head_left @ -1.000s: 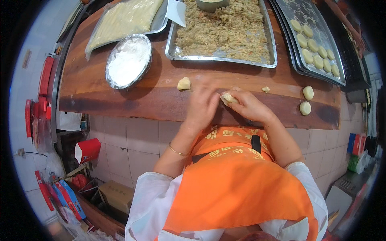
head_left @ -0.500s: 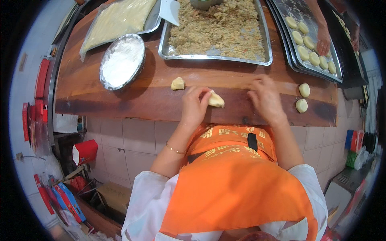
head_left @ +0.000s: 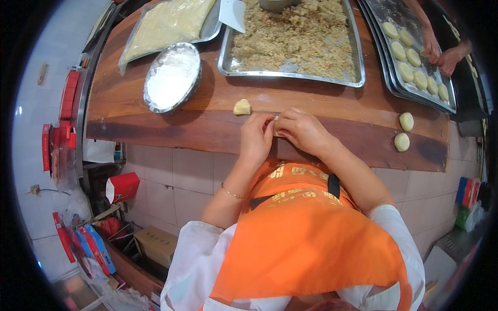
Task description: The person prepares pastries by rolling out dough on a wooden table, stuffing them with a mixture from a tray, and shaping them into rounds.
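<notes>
Close to the table's front edge, my left hand (head_left: 258, 136) and my right hand (head_left: 301, 129) meet over a piece of pale dough (head_left: 277, 132). Fingers of both hands pinch it, and they cover most of it. Just beyond my left hand lies another small lump of dough (head_left: 242, 107) on the wood. Two round, flattened dough pieces (head_left: 406, 122) sit to the right, one nearer than the other. Past my hands stands a metal tray (head_left: 290, 78) spread with a crumbly brown-yellow filling (head_left: 295, 41).
A bowl of white flour (head_left: 172, 78) stands at the left, before a plastic-wrapped dough sheet (head_left: 168, 26). At the far right, a co-worker's hands (head_left: 440, 56) are over stacked trays (head_left: 386, 67) with several dough rounds. The wooden table (head_left: 207, 124) ends just before my apron.
My right hand has moved left from the bare table and joined my left hand on the dough. A second co-worker's hand now shows by the stacked trays. The whole view has shifted slightly.
</notes>
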`<control>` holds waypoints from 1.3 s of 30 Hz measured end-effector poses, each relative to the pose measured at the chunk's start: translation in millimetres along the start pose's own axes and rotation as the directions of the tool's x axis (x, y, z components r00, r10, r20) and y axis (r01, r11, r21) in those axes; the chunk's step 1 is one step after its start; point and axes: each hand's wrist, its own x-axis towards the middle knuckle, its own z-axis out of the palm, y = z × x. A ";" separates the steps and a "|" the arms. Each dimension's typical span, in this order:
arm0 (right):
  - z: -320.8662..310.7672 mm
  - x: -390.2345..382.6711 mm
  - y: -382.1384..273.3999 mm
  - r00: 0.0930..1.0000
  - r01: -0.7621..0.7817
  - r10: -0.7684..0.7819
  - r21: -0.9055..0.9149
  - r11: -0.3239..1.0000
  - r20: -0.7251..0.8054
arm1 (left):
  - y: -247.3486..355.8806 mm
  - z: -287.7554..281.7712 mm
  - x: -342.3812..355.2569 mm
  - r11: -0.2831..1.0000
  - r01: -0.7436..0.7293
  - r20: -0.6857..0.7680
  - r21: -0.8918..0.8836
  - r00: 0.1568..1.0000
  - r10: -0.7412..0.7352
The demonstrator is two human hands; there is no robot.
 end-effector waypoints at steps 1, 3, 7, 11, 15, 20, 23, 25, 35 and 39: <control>-2.9 -3.0 -1.5 0.996 -0.046 0.050 0.056 0.997 -0.068 | -0.7 -4.8 -0.3 0.999 0.034 0.024 -0.027 0.999 -0.033; -10.8 -10.1 -1.9 0.971 -0.128 0.159 0.172 0.977 -0.180 | -9.1 -15.9 3.3 0.993 0.034 -0.141 0.114 0.990 -0.018; -26.8 -8.1 -3.6 0.914 -0.287 0.332 0.204 0.936 -0.233 | -31.4 -29.6 21.0 0.905 -0.184 -0.149 0.385 0.955 0.258; -20.4 -0.5 -3.7 0.946 -0.228 0.268 0.212 0.950 -0.182 | -34.4 -41.8 27.8 0.928 -0.167 0.123 0.333 0.984 0.133; -20.2 18.3 -23.2 0.976 -0.200 0.216 0.302 0.932 -0.019 | -12.4 -30.7 14.7 0.977 0.075 0.107 -0.199 0.993 -0.055; -8.1 18.9 -18.7 0.990 -0.122 0.135 0.240 0.963 -0.038 | 13.0 -17.5 7.1 0.762 0.250 0.150 -0.598 0.968 -0.201; -6.9 17.3 -17.9 0.988 -0.148 0.154 0.190 0.971 -0.019 | 13.0 -19.5 3.7 0.655 0.305 0.202 -0.691 0.952 -0.231; -4.1 16.4 -17.9 0.991 -0.120 0.127 0.138 0.983 -0.043 | 10.0 -21.2 1.4 0.590 0.335 0.235 -0.735 0.941 -0.243; -11.7 -6.1 -12.6 0.773 -0.441 0.568 0.883 0.160 0.283 | -9.2 -35.3 21.5 0.753 0.353 0.237 -0.556 0.935 -0.263; -36.7 1.7 -31.7 0.837 -0.429 0.533 0.756 0.494 0.126 | -42.6 -59.8 32.9 0.826 0.457 0.253 -0.330 0.886 -0.389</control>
